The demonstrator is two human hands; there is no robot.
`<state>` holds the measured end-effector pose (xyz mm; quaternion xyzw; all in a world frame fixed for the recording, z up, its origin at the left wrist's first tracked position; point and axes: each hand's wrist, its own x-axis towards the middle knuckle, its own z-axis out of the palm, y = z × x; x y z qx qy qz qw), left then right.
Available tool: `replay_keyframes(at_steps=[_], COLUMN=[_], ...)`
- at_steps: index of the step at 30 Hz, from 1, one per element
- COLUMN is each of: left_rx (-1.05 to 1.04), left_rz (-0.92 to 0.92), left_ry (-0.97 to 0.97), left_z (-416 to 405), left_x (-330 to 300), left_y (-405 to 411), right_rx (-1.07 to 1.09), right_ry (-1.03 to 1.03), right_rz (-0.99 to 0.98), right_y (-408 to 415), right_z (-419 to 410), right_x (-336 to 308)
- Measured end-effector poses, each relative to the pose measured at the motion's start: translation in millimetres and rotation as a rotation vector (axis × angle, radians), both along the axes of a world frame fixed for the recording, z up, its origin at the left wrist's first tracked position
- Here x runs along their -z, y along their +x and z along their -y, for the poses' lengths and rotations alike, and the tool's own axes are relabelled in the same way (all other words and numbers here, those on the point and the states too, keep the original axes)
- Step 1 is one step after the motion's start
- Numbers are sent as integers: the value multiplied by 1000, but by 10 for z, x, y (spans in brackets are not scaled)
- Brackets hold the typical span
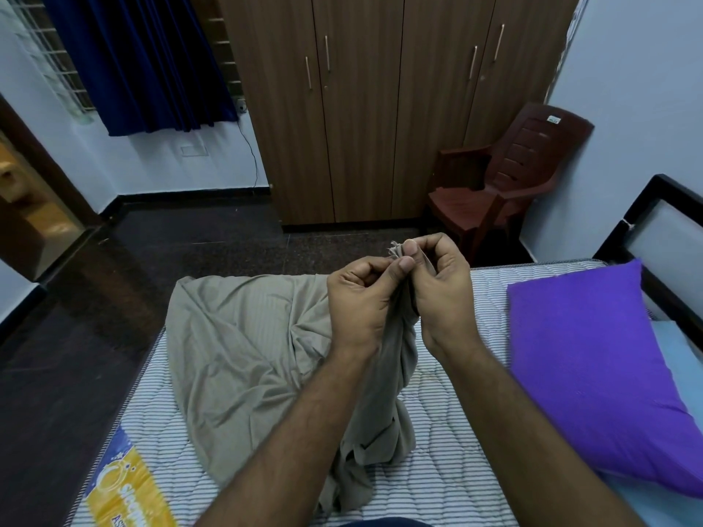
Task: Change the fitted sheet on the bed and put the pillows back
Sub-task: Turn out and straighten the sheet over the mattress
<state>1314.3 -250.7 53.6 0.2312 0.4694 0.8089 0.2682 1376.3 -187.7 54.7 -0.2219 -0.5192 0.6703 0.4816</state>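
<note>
Both hands, left hand [359,294] and right hand [437,283], pinch the beige sheet [243,336] corner (find the seam first) before spreading it over the mattress [475,298].

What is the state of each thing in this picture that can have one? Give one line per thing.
Sheet: crumpled on the mattress, one corner lifted.
Left hand: pinching the sheet corner.
Right hand: pinching the same corner.
Mattress: bare.
Purple pillow: lying on the bed.
Wardrobe: doors closed.
Chair: unoccupied.
Curtain: gathered, window grille partly exposed.
</note>
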Motion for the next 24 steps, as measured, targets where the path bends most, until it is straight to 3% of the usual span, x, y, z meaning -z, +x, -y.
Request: replay_keyframes(at_steps=[3,7,10,13,17,24], left_rx=[3,-96,-191,-234,-232,-333], left_rz=[-47,-219,-381,-483,-613,-546], left_ry=[-26,-106,-129,-89,-52,-87], left_z=[14,15,45,106,195,342], left_x=[27,33,-46,-190,-338,-425], left_y=[-58,-141,-138,-127,-179,-422], right_rx=[-57,-95,-188,-233,-363,-605], right_ry=[57,419,426,357,473,466], right_rz=[26,345,431,446,411,227], right_y=[48,126,125,99,9,-105], right_z=[-59,-277,-355,-389,-382,-239], right_x=[26,118,210,290,243,10])
